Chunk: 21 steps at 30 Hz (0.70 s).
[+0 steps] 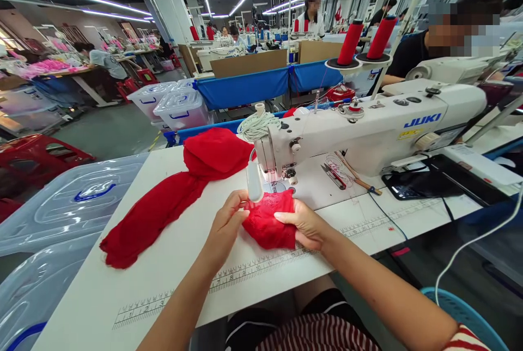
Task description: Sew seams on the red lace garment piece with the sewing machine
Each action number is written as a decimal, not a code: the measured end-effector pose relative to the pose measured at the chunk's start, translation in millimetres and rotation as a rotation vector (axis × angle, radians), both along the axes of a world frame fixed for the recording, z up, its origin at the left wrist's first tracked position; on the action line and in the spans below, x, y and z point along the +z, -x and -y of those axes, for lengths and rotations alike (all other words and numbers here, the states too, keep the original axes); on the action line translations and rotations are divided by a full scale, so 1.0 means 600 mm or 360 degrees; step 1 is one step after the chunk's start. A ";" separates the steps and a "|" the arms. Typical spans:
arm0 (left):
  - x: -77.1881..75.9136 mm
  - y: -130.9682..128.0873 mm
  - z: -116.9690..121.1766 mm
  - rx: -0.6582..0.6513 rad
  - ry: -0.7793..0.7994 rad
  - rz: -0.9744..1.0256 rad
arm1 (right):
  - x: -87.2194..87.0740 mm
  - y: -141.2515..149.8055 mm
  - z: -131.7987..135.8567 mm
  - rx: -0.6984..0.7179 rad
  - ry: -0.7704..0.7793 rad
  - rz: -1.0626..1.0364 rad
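Observation:
Both hands hold a small piece of red lace fabric (269,225) just in front of the needle area of a white sewing machine (327,127). My left hand (229,217) pinches its left edge with thumb and fingertips. My right hand (304,223) grips the right side, thumb on top and the other fingers mostly hidden beneath. The fabric's far edge lies close to the presser foot; whether it is under the foot I cannot tell. To the left, a long heap of red fabric (159,215) is spread on the white table (81,307).
Thread snips (334,175) and a wooden-handled tool (363,185) rest on the machine bed. A black phone (417,185) lies at the right. Red thread cones (350,43) stand behind the machine. Lidded plastic bins (93,193) flank the table's left edge. A co-worker (408,56) sits at the upper right.

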State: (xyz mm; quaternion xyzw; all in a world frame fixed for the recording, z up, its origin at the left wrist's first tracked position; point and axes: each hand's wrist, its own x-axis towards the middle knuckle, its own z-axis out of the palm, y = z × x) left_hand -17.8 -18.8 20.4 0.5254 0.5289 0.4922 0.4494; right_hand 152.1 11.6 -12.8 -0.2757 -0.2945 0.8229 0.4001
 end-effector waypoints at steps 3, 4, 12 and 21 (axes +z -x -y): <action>-0.014 0.002 -0.006 0.0127 0.0125 -0.0383 | -0.005 0.008 0.000 -0.0024 -0.0014 -0.0037; -0.018 0.001 -0.007 0.0087 0.0174 -0.0439 | -0.006 0.012 0.002 -0.0039 -0.0032 -0.0051; -0.026 0.003 -0.010 -0.0014 -0.0005 -0.0336 | -0.010 0.020 0.011 -0.0411 0.0079 -0.0131; -0.039 0.025 -0.023 -0.0075 0.0038 -0.0041 | -0.013 0.007 0.015 -0.0609 -0.0263 0.0119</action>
